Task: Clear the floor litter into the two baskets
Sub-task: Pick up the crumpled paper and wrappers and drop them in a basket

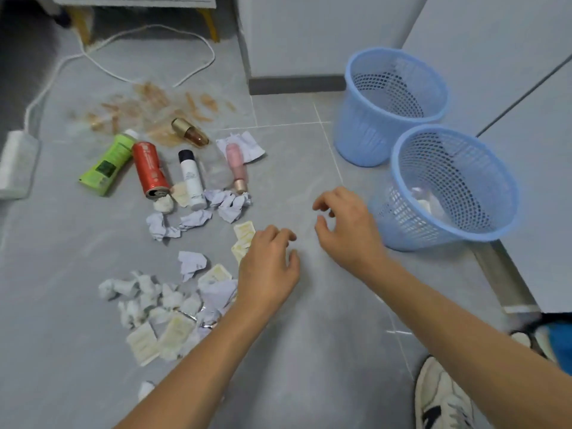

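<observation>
Two blue mesh baskets stand at the right: the far basket (365,144) looks empty, the near basket (402,224) has a few pale scraps inside. Litter is spread on the grey floor at the left: a green tube (108,164), a red can (150,170), a white bottle (192,179), a pink bottle (236,168), a gold-capped bottle (190,131), crumpled paper (192,264) and cream sachets (244,232). My left hand (267,267) hovers over the sachets, fingers curled, holding nothing. My right hand (346,230) is open and empty beside the near basket.
A brown smear (148,109) stains the floor behind the bottles. A white cable (123,35) runs to a power strip (17,165) at the left. White cabinets (510,88) stand behind the baskets. My shoe (442,397) is at the lower right.
</observation>
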